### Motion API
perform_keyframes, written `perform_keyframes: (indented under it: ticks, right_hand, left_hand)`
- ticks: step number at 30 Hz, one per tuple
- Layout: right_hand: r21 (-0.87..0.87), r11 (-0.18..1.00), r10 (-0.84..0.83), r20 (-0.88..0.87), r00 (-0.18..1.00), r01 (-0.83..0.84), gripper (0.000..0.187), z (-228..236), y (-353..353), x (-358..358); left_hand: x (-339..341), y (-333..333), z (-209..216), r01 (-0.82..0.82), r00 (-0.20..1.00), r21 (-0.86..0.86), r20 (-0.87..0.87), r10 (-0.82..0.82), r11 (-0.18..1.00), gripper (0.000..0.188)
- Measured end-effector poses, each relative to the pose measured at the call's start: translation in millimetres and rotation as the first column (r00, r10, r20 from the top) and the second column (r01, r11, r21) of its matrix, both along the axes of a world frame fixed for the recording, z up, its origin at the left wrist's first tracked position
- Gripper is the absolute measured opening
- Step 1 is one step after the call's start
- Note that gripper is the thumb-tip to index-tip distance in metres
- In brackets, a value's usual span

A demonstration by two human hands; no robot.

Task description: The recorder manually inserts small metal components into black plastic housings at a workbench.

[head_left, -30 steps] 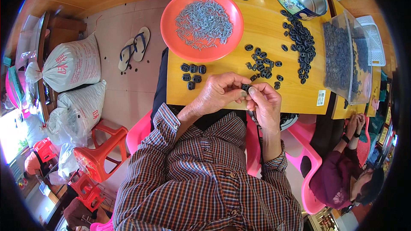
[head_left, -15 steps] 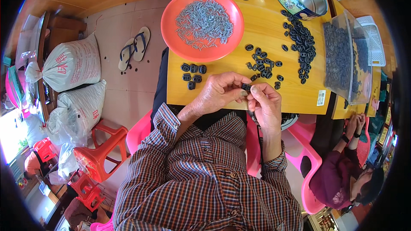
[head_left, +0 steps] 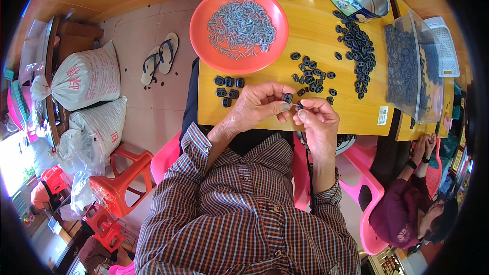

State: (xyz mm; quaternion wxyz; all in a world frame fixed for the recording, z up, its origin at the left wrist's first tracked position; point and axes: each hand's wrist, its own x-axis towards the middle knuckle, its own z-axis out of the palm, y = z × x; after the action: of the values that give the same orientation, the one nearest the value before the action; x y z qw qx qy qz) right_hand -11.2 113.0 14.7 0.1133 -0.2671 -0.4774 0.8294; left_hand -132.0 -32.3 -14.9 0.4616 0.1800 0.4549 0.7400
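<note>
Above the table's near edge, my left hand (head_left: pixel 263 105) pinches a black two-holed cord lock piece (head_left: pixel 288 98) between thumb and fingertips. My right hand (head_left: pixel 318 119), just beside it, has its fingertips closed on a small dark part (head_left: pixel 299 105). A thin silvery bit, apparently a spring, shows between the two parts; the fingers partly cover it. To the left sits a small group of black cord locks (head_left: pixel 229 81). Loose black cord lock pieces (head_left: pixel 309 74) lie just beyond my hands. A red plate (head_left: pixel 198 40) holds a heap of small metal springs (head_left: pixel 242 25).
On the yellow table (head_left: pixel 305 20), a larger pile of black pieces (head_left: pixel 360 56) lies to the right, below a round tin (head_left: pixel 351 0). A clear plastic bin (head_left: pixel 407 71) stands at the right edge. A person in purple (head_left: pixel 400 209) sits at the right; sacks (head_left: pixel 89 74) stand left.
My fingertips have drawn slightly apart. The cord lock piece in my left hand is now tilted upright, and a separate dark part shows in my right fingertips.
</note>
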Motion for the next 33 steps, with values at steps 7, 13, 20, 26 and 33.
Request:
perform_keyframes:
  ticks: [7,13,20,26,33]
  right_hand:
    - [0.088,0.996,-0.012,-0.020,1.000,0.013,0.021,0.8,-2.8,-2.5]
    - [0.141,0.990,0.002,-0.050,0.999,0.005,0.021,-1.0,-4.6,-2.7]
    - [0.244,0.970,0.018,0.001,1.000,-0.018,0.022,-1.7,-8.2,-2.0]
    - [0.378,0.925,0.035,-0.012,0.999,-0.028,0.022,1.9,-9.8,-4.7]
    - [0.607,0.785,0.126,0.035,0.991,-0.121,0.021,5.7,-3.1,-3.7]
  left_hand:
    - [0.9,1.2,-1.9,0.014,1.000,-0.013,-0.024,-0.014,1.000,0.028]
    - [0.4,1.5,1.3,0.022,1.000,-0.009,-0.018,-0.022,1.000,0.028]
    - [2.9,2.4,-0.4,0.007,1.000,-0.003,-0.029,-0.007,1.000,0.028]
    - [4.7,3.5,-1.5,-0.007,0.997,-0.025,-0.078,0.005,1.000,0.029]
    - [4.4,2.3,-3.4,0.002,0.995,-0.049,-0.098,-0.006,0.999,0.028]
